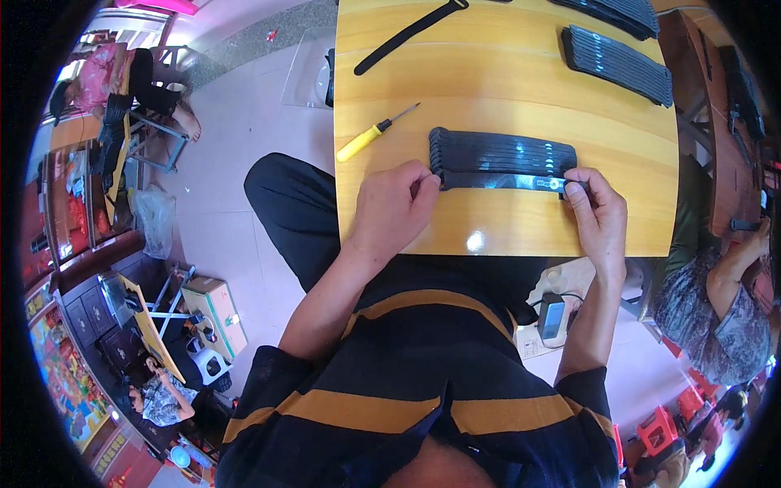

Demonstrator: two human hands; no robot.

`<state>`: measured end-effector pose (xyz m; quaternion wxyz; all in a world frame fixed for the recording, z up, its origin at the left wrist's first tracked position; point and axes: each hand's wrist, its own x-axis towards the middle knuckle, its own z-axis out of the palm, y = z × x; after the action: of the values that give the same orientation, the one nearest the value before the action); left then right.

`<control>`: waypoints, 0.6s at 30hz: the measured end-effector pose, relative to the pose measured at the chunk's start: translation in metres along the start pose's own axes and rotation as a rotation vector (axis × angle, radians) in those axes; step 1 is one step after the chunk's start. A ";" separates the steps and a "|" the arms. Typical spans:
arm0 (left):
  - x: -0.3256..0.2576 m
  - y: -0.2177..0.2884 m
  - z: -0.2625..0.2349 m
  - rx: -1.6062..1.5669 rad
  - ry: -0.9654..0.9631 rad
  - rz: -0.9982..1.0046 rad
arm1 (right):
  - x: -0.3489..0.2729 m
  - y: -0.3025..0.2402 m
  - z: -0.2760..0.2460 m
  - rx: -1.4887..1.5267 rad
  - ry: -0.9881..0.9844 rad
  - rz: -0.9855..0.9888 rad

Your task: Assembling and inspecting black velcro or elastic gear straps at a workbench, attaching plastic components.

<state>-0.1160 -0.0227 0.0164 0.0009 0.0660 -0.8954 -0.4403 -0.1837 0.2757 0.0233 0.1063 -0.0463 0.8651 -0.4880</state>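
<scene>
Holding a black strap stretched flat on the yellow wooden table, one end in each hand; my left hand is closed, pinching the strap's left end between thumb and forefinger; my right hand is closed on the right end, fingertips just beside a small pale tab or label there. The strap lies along the near edge of a row of similar black straps, touching or nearly touching it; I cannot tell which.

Risks as I judge them:
- pinch on the left is at the very tip of the strap; if tension rises it could slip free and the strap would curl or spring toward the right hand;
- the held strap sits so near the row that dragging it sideways could snag and pull the neighbours out of line;
- both hands work close to the near table edge; a released end could drop over into my lap;
- a yellow-handled screwdriver lies near, left of the row, tip pointing toward it; a sweep of the left forearm could knock it off the left side of the table;
- my right fingers partly hide the tab, so I cannot confirm how well it is seated; uneven pull may twist it.

Elsewhere: further bundles of straps at the far right of the table; a single long strap at the far left; well apart, not at risk.
</scene>
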 end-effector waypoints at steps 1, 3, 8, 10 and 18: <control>0.001 0.000 0.000 0.008 -0.013 -0.021 | 0.000 0.001 0.000 0.002 0.006 0.004; 0.002 0.002 -0.002 0.010 -0.016 -0.028 | 0.001 0.003 0.001 0.005 0.003 0.008; 0.006 0.000 -0.003 0.019 -0.031 -0.004 | 0.002 0.005 0.001 -0.007 -0.021 0.018; 0.008 0.002 -0.004 0.025 -0.052 -0.040 | 0.003 0.005 0.001 0.016 -0.025 0.043; 0.010 0.002 -0.005 0.041 -0.054 -0.024 | 0.006 0.006 0.003 0.045 0.002 0.048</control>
<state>-0.1264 -0.0264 0.0208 -0.0301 0.0647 -0.9032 -0.4232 -0.1886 0.2754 0.0160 0.1183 -0.0228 0.8548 -0.5048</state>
